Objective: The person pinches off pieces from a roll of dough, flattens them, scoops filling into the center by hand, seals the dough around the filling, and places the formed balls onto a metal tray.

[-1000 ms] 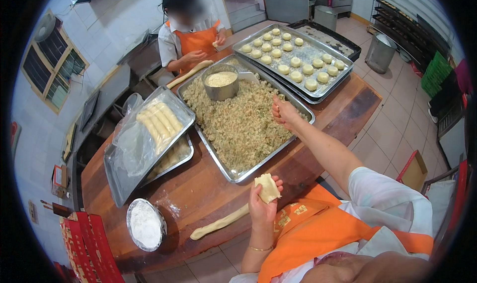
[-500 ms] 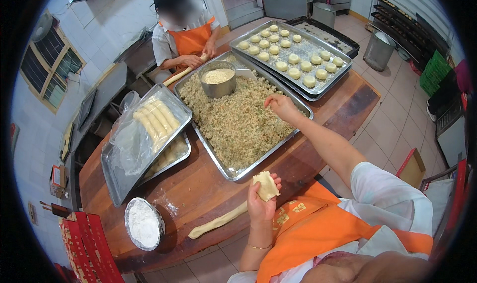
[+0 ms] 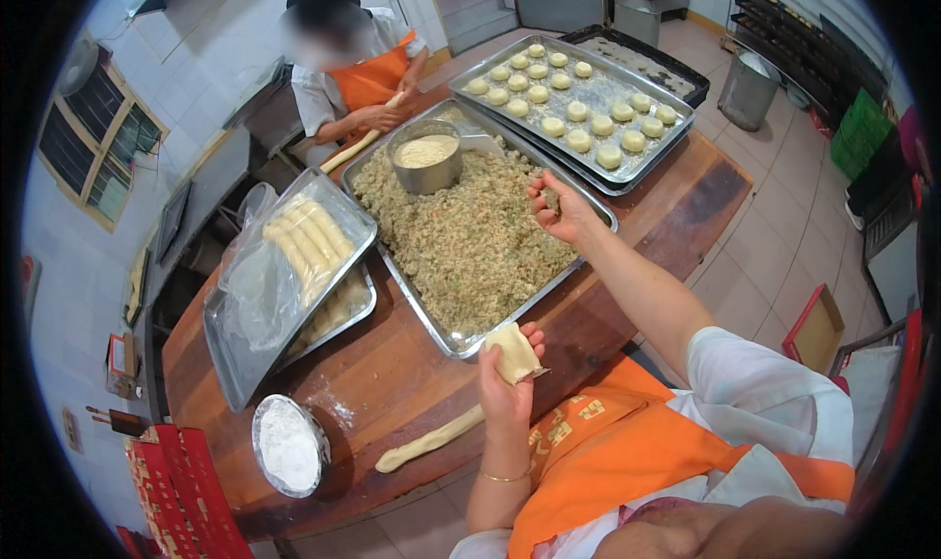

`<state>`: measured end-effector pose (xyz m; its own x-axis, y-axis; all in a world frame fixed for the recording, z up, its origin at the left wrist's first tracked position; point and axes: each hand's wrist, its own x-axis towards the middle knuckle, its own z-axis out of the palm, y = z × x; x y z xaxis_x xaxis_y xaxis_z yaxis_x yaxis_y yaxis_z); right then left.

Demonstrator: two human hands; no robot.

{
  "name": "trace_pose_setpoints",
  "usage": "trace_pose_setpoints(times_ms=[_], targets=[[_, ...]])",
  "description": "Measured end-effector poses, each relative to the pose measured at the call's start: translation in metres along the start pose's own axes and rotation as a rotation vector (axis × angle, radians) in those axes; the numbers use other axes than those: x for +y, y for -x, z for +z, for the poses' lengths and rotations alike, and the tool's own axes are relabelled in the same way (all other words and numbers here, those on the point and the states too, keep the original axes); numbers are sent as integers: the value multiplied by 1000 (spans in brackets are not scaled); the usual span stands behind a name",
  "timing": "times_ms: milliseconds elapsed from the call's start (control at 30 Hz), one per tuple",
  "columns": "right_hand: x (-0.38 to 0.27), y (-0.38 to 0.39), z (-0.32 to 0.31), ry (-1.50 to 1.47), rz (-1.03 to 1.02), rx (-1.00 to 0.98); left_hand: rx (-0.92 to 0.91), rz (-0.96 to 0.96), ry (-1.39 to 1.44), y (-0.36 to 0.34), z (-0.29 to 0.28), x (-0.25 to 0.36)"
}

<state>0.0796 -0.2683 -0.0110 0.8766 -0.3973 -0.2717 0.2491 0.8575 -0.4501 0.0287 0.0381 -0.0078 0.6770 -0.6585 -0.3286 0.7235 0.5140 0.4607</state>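
In my left hand (image 3: 504, 390) lies a flattened piece of dough (image 3: 516, 353), held in front of the near edge of the filling tray. My right hand (image 3: 561, 212) is curled round a small clump of crumbly filling (image 3: 551, 200), just above the right side of the tray. That large metal tray (image 3: 427, 316) is heaped with crumbly, greenish-brown filling (image 3: 469, 243). A round metal bowl (image 3: 427, 171) of pale crumbs sits in the filling at its far end. A dough rope (image 3: 431, 439) rests on the wooden table below my left wrist.
A bowl of white flour (image 3: 290, 447) stands at the near left. Stacked trays with dough rolls (image 3: 306, 241) under plastic lean behind it. At the far right, a tray (image 3: 598, 96) holds several round dough cakes. Across the table (image 3: 676, 228), a co-worker (image 3: 365, 78) handles another dough rope.
My right hand has closed round some filling and risen slightly from the tray. My left hand has shifted a little left and up with the dough piece. The co-worker leans further forward.
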Motion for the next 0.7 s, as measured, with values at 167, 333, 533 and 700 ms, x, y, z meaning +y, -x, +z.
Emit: trace_pose_setpoints(times_ms=[167, 333, 533, 700], targets=[[5, -3, -4, 377, -96, -42, 5, 8, -21, -13, 18, 10], [-6, 5, -13, 442, -40, -169, -11, 32, -87, -46, 40, 9], [-12, 22, 5, 1472, -552, -203, -88, 27, -104, -114, 55, 5], [-3, 42, 26, 1650, -759, -248, 159, 56, -50, -168, 72, -16]])
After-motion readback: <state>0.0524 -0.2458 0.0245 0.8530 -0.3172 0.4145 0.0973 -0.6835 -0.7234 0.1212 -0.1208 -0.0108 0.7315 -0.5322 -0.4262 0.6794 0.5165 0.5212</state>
